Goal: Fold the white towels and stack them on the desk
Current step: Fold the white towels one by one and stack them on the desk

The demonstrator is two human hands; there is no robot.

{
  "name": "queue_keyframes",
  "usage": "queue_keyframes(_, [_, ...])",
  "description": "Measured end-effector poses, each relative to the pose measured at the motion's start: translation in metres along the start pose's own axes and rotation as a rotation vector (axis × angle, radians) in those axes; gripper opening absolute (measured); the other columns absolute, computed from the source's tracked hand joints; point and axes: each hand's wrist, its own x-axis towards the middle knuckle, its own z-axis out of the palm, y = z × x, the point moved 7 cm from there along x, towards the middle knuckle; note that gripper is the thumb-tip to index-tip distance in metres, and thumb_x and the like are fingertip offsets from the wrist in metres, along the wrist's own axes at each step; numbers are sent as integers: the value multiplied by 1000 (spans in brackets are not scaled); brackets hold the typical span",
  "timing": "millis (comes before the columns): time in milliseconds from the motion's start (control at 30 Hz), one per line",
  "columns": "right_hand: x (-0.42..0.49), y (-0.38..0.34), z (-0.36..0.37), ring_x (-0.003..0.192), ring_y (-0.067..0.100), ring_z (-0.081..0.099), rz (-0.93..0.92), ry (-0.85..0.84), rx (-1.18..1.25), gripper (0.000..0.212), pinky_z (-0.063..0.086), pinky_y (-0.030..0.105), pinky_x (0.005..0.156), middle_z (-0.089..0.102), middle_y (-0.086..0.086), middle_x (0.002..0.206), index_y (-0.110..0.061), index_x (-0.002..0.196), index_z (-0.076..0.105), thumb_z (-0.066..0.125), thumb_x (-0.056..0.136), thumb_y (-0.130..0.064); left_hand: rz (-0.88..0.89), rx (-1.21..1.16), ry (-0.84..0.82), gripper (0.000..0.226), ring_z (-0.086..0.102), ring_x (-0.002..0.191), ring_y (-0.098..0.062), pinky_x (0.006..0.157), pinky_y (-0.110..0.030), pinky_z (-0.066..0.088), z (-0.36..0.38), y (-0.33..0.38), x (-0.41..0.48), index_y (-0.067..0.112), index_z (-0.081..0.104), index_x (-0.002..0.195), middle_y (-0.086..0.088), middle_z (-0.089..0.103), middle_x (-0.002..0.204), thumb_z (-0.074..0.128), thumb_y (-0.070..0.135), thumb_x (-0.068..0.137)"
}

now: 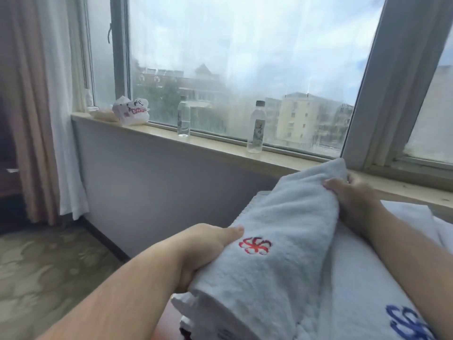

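A folded white towel with a red emblem (282, 217) is held lengthwise between both hands, raised and tilted over a stack of linen. Its near end is gripped by the left hand (208, 249), with the thumb laid on top beside the emblem and the fingers curled underneath. Its far end is gripped by the right hand (355, 197), with the thumb on the upper face and the fingers wrapped behind the edge. Directly beneath, a white towel with a blue emblem (362, 278) is spread flat, and more white cloth (411, 212) is seen beyond the right forearm. Whether the held towel touches the one below cannot be told. A reddish-brown strip (165, 325) at the lower edge may be the desk, though this is not certain. The folding of this towel is judged finished or nearly so, with only its placing on the stack left. At least 1 towel appears already laid down. How many remain unfolded is not shown. On the windowsill (220, 146) behind, 2 water bottles (183, 116) and a white plastic bag (131, 114) are standing.
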Motion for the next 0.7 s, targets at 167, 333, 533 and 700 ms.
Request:
queue_keyframes(167, [7, -8, -2, 105, 20, 63, -115, 90, -263, 70, 52, 34, 90, 58, -2, 126, -17, 147, 45, 78, 86, -24, 31, 236, 139, 39, 74, 67, -10, 48, -14, 49, -12, 13, 10, 10, 78, 95, -2, 78, 86, 64, 46, 96])
queue_keyframes(333, [9, -7, 1, 123, 22, 53, -162, 61, -548, 84, 37, 27, 99, 50, 7, 146, -17, 154, 35, 81, 84, -28, 68, 761, 286, 49, 68, 71, -1, 61, -21, 44, -32, 12, 15, 24, 73, 91, 15, 74, 80, 51, 67, 93])
queue_keyframes(533, [1, -22, 7, 130, 40, 46, -251, 120, -902, 94, 37, 40, 108, 49, 21, 142, -16, 155, 28, 81, 79, -28, 155, 807, 383, 47, 61, 84, -4, 65, -26, 39, -23, 6, 11, 30, 59, 98, 15, 66, 92, 44, 74, 91])
queue_keyframes(700, [-24, -49, 27, 124, 38, 49, -652, 150, -1070, 52, 39, 44, 106, 60, 18, 130, -14, 135, 62, 72, 87, -31, 436, 976, 562, 52, 44, 122, -8, 100, -33, 42, -3, 27, -9, 38, 44, 135, 16, 48, 126, 43, 68, 92])
